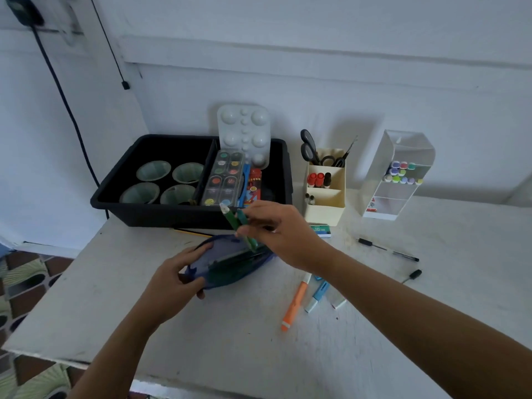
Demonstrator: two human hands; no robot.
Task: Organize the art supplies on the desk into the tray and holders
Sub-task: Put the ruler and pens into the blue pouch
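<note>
Over the pouch [230, 264], just near of the tray [161, 216], your right grip [276, 231] pinches green markers [239, 223] — left grip [178, 277] holds the pouch. Likely unloading; next, carry them right to the clear holder [403, 156] — tips down.

We record a scuffed white table [259, 349] bearing a black tray [161, 211] at the rear, a cream holder [325, 213] just beside it and a clear holder [384, 204] further right. Directly on the surface we also note a blue pouch [230, 270] before the tray, a small green box [321, 229], an orange marker [294, 305] beside a light blue marker [316, 297], and a black pen [387, 249] apart.
</note>
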